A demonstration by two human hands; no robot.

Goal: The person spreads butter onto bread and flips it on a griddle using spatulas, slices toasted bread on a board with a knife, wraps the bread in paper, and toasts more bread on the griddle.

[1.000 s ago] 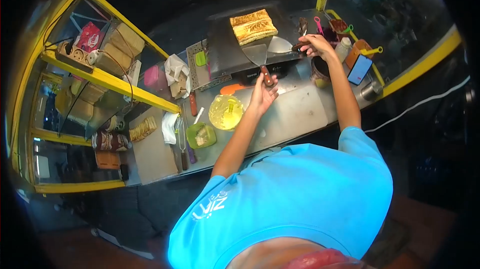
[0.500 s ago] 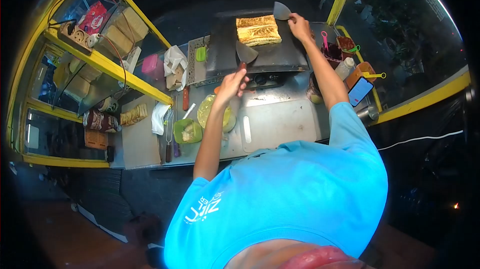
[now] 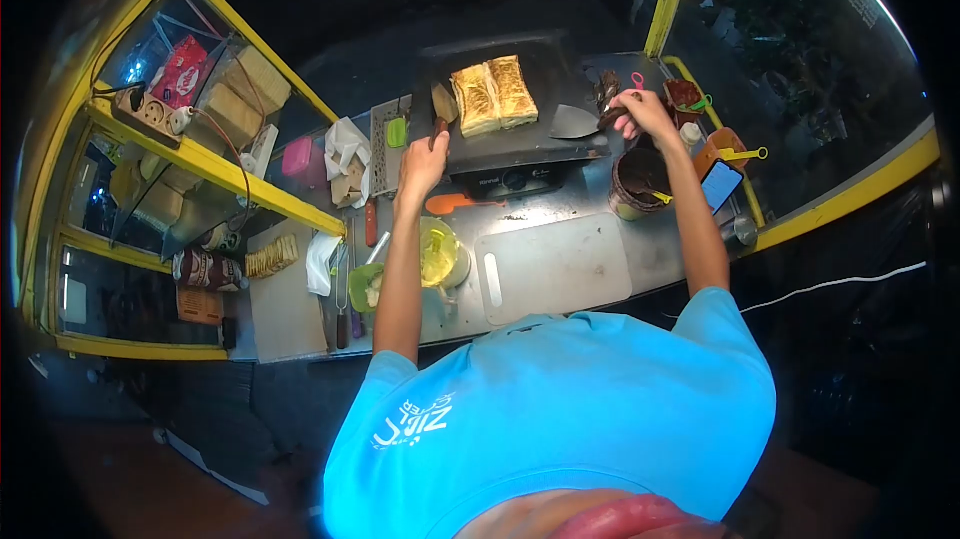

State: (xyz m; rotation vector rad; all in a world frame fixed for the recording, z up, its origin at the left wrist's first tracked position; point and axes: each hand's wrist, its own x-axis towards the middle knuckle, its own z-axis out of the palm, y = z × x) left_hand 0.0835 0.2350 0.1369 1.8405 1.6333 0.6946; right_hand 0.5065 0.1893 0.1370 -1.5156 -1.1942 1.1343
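Toasted bread (image 3: 494,97) lies on the dark griddle (image 3: 500,151), browned on top with a seam across its middle. My left hand (image 3: 424,161) is wrapped round the wooden handle of one scraper (image 3: 444,103), whose blade stands at the bread's left edge. At the right, my right hand (image 3: 642,115) grips the dark handle of a second scraper (image 3: 573,123). That wide metal blade is over the griddle's right front part, apart from the bread.
A white cutting board (image 3: 555,267) lies in front of the griddle. Left of it are a yellow-smeared tub (image 3: 442,253) and a green container (image 3: 366,285). A dark-stained pot (image 3: 638,183) and a phone (image 3: 720,185) stand at the right. Yellow posts frame the stall.
The left scraper has moved from the bread's front to its left edge. My right hand and its scraper have come back from the far right side. The bread now sits turned.
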